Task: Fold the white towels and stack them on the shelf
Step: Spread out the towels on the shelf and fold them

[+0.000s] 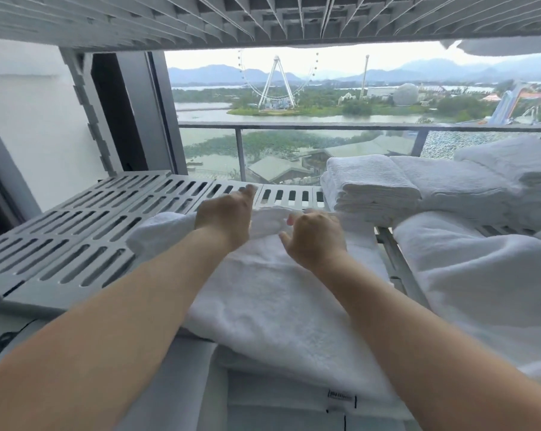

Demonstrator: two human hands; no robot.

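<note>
A grey slotted shelf (85,231) stands in front of a window, and through the glass a balcony rail (325,127), a Ferris wheel (277,85), water and hazy hills can be seen. The ribbed underside of an upper shelf (169,20) runs across the top of the view. On the right part of the slotted shelf sits a stack of folded towels (372,185), with more folded white towels (511,160) piled just beside it, further right. A white towel (263,290) lies spread over the front of the shelf in the middle, hanging over the near edge toward the person, its left far corner bunched up on the slats. Both bare forearms reach forward over it. The left hand (224,219) lies palm down at the far edge of this towel, fingers stretched forward and relaxed, their tips reaching the bare slats beyond the cloth; it grasps nothing. The right hand (314,237) rests on the same towel just beside the left, knuckles up, thumb spread to the side and fingers curled under; whether they pinch the cloth cannot be told. To the right, a loose towel (480,269) lies crumpled in front of the folded stack.
</note>
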